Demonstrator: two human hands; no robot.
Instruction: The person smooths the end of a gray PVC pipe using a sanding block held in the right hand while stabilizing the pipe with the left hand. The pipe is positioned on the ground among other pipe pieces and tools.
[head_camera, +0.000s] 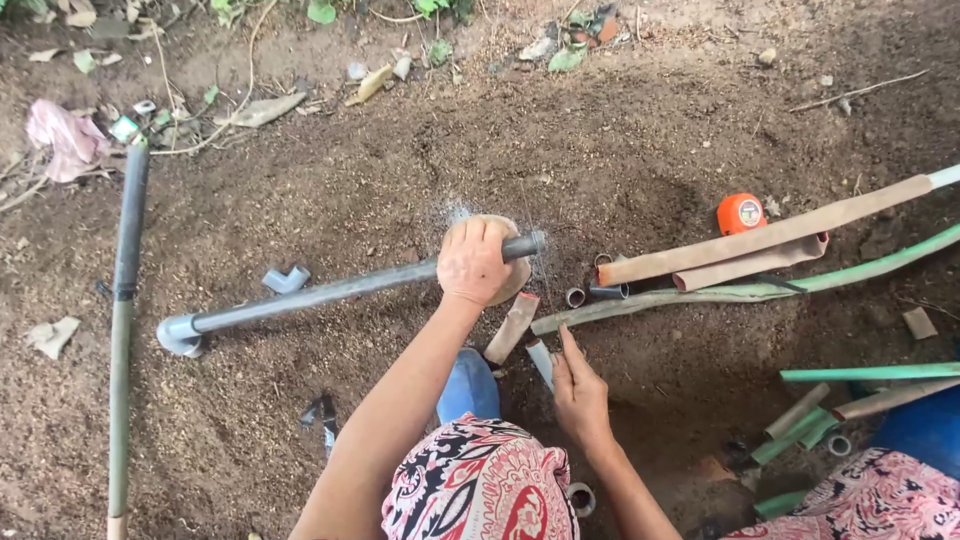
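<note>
We see the grey pipe (340, 290) lying on the bare soil (620, 150), its long axis running from an elbow fitting (180, 335) at about 8 o'clock up to its open cut end (533, 243) at about 2 o'clock. Our left hand (472, 262) is closed over the pipe just short of that cut end, pressing it down on what looks like a round stone or block (505, 262), though the hand hides most of it. So the left hand is the nearer one, in fact already on the pipe.

Our right hand (580, 392) lies well apart at 5 o'clock from the cut end. Its fingers are stretched out, the tips touching a short pipe offcut (541, 360); we cannot tell whether it grips it. A loose grey elbow (286, 279) sits just beside the pipe's middle, on its 12 o'clock side. An orange tape measure (741, 213) rests at 3 o'clock.
</note>
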